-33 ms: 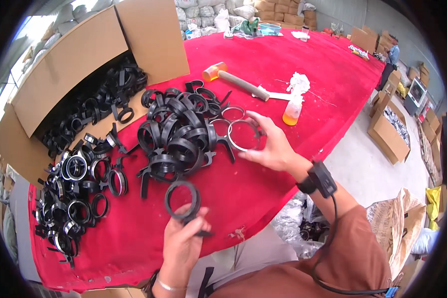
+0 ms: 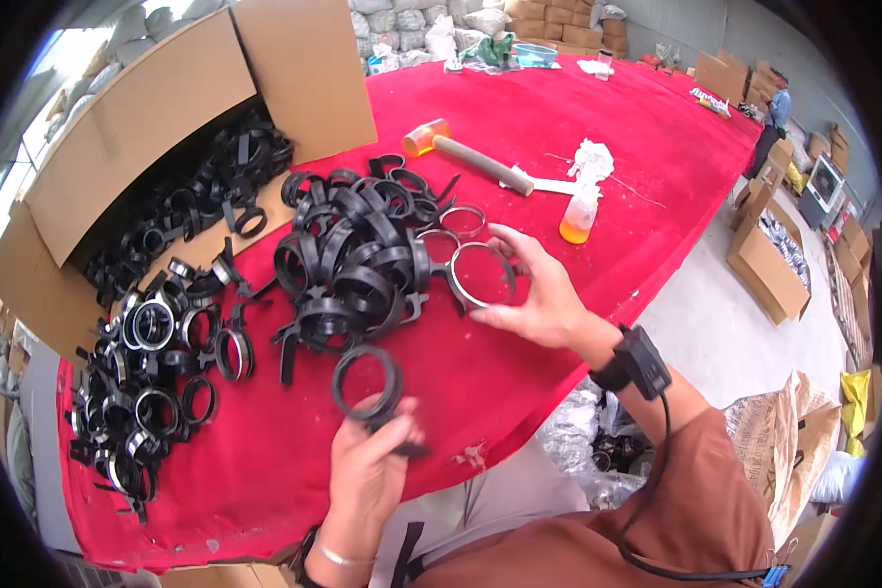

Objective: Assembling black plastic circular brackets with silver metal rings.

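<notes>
In my left hand [image 2: 370, 461] is a black plastic ring with a tab [image 2: 339, 380]; my fingers close around its lower part, above the near part of the table. My right hand [image 2: 549, 299] grips a silver metal ring [image 2: 458, 285] between thumb and fingers, at the right edge of a heap of black rings [image 2: 348, 257]. Two more thin metal rings, one of them [image 2: 464, 221], lie beside that heap, just beyond my right fingertips. At the left is another pile of rings [image 2: 157, 410], black with silver linings.
A large cardboard box [image 2: 147, 127] on its side spills black rings at the back left. A mallet [image 2: 480, 164], a bottle of orange liquid [image 2: 577, 220] and crumpled white tissue [image 2: 591, 162] lie on the red-covered table [image 2: 647, 127]. Far right, a person [image 2: 776, 113] stands beside boxes.
My left hand has shifted slightly up and to the right with the black ring. My right hand keeps the metal ring and has moved only a little, downward.
</notes>
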Motion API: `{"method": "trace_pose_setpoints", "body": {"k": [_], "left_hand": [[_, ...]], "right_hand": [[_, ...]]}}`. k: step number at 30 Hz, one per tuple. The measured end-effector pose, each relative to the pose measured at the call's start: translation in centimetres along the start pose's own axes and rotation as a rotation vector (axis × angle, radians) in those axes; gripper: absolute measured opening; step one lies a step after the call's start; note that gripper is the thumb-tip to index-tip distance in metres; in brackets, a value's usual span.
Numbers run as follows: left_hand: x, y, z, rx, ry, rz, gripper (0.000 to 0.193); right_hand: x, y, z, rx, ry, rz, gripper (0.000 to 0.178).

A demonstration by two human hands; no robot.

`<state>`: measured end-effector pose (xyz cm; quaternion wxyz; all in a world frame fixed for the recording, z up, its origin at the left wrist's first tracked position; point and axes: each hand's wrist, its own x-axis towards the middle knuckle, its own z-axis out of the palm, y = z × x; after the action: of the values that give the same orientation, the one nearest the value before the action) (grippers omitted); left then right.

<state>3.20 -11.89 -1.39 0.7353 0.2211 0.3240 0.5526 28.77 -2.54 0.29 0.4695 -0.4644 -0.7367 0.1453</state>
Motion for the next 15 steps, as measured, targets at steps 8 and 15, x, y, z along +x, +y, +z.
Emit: {"method": "trace_pose_setpoints", "body": {"k": [8,15], "left_hand": [[-0.5,-2.7,2.7,0.003,-0.024,0.149,0.024],[-2.0,-0.4,1.8,0.353,-0.064,0.254,0.026]], "right_hand": [[-5.6,-6.8,2.4,-0.046,0.052,-0.096,0.081],[-8.1,-9.1,3.5,0.048,-0.235,-0.047,0.097]]}}
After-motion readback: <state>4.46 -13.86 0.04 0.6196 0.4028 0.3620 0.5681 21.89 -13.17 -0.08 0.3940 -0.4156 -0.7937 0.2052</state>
